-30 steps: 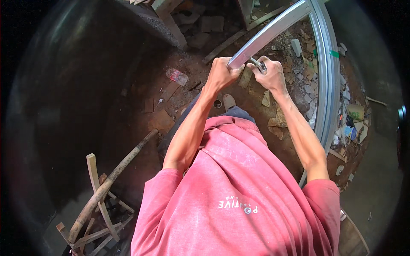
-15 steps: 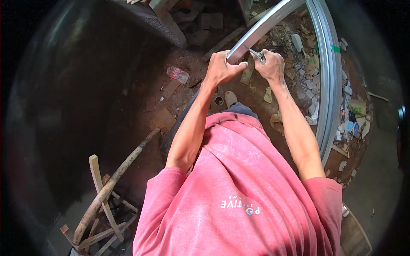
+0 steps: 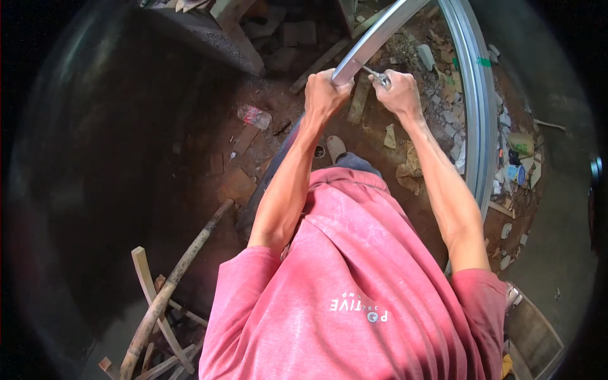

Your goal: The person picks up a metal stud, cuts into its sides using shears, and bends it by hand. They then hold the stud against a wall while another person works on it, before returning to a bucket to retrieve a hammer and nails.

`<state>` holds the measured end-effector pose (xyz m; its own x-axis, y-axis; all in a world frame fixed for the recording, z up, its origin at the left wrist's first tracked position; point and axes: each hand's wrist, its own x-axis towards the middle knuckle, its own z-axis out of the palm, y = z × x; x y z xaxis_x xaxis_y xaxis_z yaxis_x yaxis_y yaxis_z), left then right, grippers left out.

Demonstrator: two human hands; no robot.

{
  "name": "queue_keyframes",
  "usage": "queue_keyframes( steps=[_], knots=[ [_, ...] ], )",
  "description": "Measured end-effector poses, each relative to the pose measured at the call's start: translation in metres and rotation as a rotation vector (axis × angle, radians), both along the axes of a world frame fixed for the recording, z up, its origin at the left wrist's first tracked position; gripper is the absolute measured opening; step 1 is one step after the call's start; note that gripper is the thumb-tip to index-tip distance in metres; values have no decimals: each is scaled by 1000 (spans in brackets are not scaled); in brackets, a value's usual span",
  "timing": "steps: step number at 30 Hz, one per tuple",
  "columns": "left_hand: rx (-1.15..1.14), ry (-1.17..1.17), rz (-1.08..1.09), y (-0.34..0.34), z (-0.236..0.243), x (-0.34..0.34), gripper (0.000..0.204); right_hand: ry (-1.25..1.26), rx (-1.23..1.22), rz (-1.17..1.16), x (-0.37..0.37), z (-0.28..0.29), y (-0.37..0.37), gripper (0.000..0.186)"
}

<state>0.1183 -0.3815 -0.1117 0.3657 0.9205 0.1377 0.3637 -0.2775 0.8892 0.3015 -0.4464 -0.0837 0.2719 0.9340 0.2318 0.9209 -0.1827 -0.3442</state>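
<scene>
My left hand [image 3: 324, 95] is closed round the lower end of a long silvery metal profile [image 3: 380, 38], which slants away to the upper right. My right hand [image 3: 399, 95] grips a slim metal tool [image 3: 375, 76], its thin tip against the profile's face just beside my left hand. Another long ribbed metal frame piece [image 3: 475, 114] runs down to the right of my right forearm, with green tape on it.
Rubble [image 3: 455, 113], scrap boards [image 3: 354, 104] and a plastic bottle [image 3: 254, 116] litter the dirt floor around my feet [image 3: 335, 147]. A pole [image 3: 171, 285] and crossed wooden battens [image 3: 142, 269] lie at lower left. A concrete structure [image 3: 240, 35] stands at the top.
My hands sit a little higher in the picture than a second ago, and the profile appears shifted up and left. My left thumb, raised off the profile half a second ago, is back against it.
</scene>
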Motion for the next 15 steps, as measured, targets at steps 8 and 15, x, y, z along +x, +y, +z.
queue_keyframes(
  steps=[8,15],
  knots=[
    [12,-34,30,-7,2,1,21,106,-89,47,-5,14,2,43],
    [41,19,79,-6,2,-3,21,78,-199,5,-15,28,-4,49]
  ],
)
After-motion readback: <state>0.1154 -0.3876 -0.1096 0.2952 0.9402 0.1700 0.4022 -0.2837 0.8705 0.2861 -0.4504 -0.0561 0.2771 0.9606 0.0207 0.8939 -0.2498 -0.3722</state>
